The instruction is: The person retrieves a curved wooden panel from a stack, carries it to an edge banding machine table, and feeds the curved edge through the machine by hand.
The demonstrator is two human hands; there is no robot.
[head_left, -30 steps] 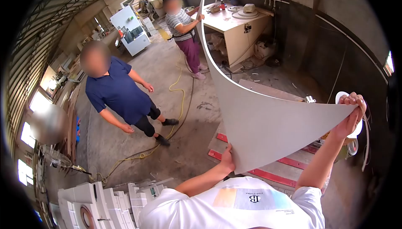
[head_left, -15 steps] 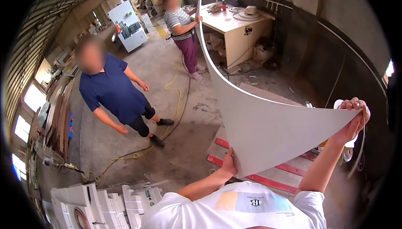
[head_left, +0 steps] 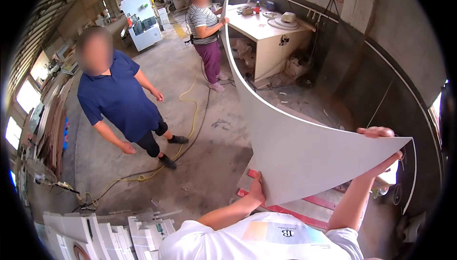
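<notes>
A large white flexible sheet [head_left: 304, 153] hangs bowed in front of me, its pale edge curving away to the far end. My left hand [head_left: 257, 189] grips its near lower-left corner, thumb up along the side edge. My right hand [head_left: 376, 132] holds the sheet near its right corner, fingers over the top edge and the palm partly hidden behind it. From that corner a thin white strip [head_left: 414, 174] dangles. At the far end, a co-worker in a striped shirt [head_left: 203, 19] has both hands on the sheet.
Another person in a navy shirt [head_left: 119, 96] stands to the left. A yellow hose [head_left: 194, 112] and dark cable cross the floor. Behind the sheet is a workbench [head_left: 266, 29] with tools. White panels [head_left: 109, 236] are stacked lower left; red strips [head_left: 304, 218] lie beneath the sheet.
My right hand has gone from wrapping the corner tip to gripping further in along the edge. The right corner sits slightly lower. My view has shifted a little.
</notes>
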